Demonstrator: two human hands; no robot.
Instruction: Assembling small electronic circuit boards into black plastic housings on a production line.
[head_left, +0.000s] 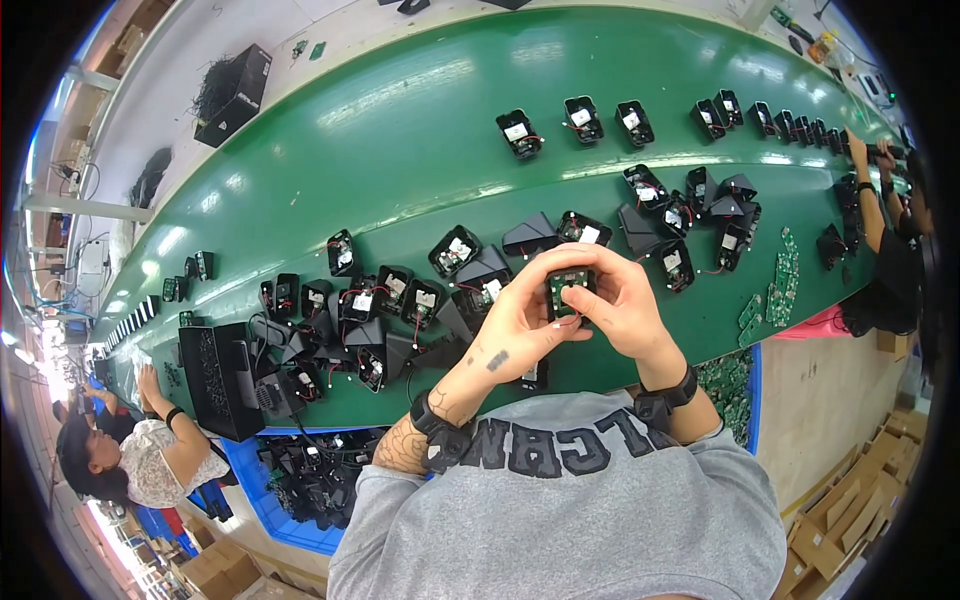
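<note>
Close in front of my chest, my left hand [522, 310] is wrapped around a small black plastic housing [552, 312]. Across from it, my right hand [628, 312] grips the same housing. Its thumb presses on a green circuit board [570, 279] that sits in the housing's opening. A thin red wire shows below the thumb. My palms and fingers hide most of the housing. Beside my left hand lie more black housings [455, 250] with white parts and red wires inside.
A long green worktable carries housings, including a far row [520, 135]. Loose green circuit boards [782, 280] lie to the right. Blue bins [290, 515] stand below the near edge. A black box [215, 380] is at left. Co-workers sit at left [150, 450] and far right [885, 230].
</note>
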